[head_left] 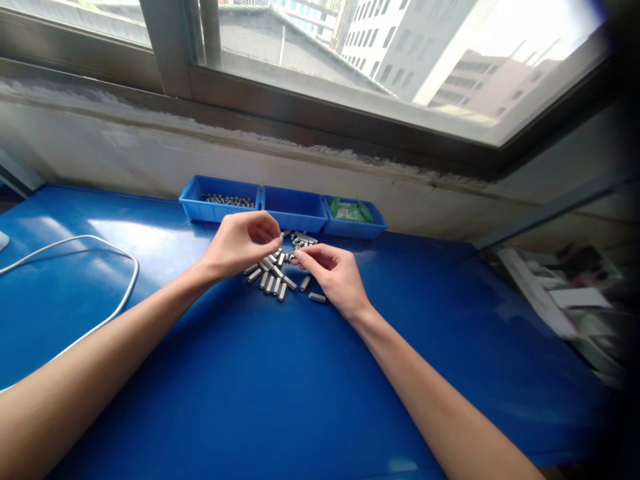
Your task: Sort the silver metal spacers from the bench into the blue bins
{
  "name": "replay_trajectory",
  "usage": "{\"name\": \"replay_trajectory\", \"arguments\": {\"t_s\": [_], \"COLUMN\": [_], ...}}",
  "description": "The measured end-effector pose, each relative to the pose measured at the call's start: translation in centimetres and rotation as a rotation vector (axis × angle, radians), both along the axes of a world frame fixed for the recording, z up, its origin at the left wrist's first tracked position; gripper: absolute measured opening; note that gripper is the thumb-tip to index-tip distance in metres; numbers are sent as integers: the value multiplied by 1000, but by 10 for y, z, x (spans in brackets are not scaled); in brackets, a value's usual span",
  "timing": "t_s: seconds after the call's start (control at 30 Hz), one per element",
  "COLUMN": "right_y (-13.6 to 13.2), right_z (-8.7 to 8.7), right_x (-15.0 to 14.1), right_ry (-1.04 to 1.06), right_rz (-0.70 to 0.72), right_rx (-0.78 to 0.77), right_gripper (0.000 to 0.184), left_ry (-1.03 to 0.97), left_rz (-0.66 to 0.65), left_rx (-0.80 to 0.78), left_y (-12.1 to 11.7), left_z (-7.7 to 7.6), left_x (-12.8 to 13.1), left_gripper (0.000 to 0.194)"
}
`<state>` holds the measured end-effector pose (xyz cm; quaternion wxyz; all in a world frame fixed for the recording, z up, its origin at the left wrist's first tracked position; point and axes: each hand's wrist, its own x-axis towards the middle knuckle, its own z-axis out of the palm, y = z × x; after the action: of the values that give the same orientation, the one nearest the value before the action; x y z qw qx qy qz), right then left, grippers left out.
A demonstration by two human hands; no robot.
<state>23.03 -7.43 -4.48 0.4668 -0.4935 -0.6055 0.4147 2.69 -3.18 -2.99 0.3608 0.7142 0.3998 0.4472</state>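
My left hand (246, 243) is above the left side of a pile of short metal bars (283, 291), thumb and forefinger pinched on a small metal part (283, 235). Across from it, my right hand (339, 275) is closed in a pinch at the pile's right side. A small metal piece (295, 253) shows at its fingertips, too small to name. The bars look like silvery standoffs with flat sides, scattered on the blue table. One loose bar (317, 297) lies just below my right hand. My fingers hide part of the pile.
Three joined blue bins stand by the wall: the left bin (210, 212) holds small metal parts, the middle bin (295, 220) shows its bare inside, and the right bin (357, 230) holds a green plastic bag (353, 211). A white cable (134, 273) curves across the left side.
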Motion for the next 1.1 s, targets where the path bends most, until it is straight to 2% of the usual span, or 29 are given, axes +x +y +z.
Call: {"name": "replay_trajectory", "arguments": {"t_s": [0.13, 0.23, 0.4, 0.5, 0.6, 0.8, 0.87, 0.97, 1.1], "right_y": [-3, -3, -1, -1, 0, 1, 0, 0, 3], "right_z": [3, 2, 1, 1, 0, 1, 3, 5, 6], "right_x": [2, 4, 4, 2, 0, 4, 5, 6, 5], "right_ry": [-366, -510, -661, -756, -792, -723, -646, -401, 1], "right_rz": [-75, -74, -21, 2, 26, 71, 45, -16, -14], "right_rx": [212, 296, 408, 417, 406, 401, 376, 244, 51], "right_gripper": [12, 9, 15, 22, 21, 12, 10, 9, 24], "left_ry": [-120, -223, -395, -370, -286, -181, -171, -145, -53], "left_rz": [337, 445, 433, 392, 316, 199, 181, 147, 63], "left_rx": [-70, -104, -167, -167, -139, -110, -115, -125, -119], "left_y": [16, 23, 26, 25, 21, 14, 13, 11, 8], "left_z": [-4, -4, -3, -2, -2, 0, 0, -1, -1], "left_x": [-15, -25, -25, -20, -16, -10, -9, -8, -6], "left_gripper": [22, 23, 29, 30, 30, 34, 35, 35, 34]}}
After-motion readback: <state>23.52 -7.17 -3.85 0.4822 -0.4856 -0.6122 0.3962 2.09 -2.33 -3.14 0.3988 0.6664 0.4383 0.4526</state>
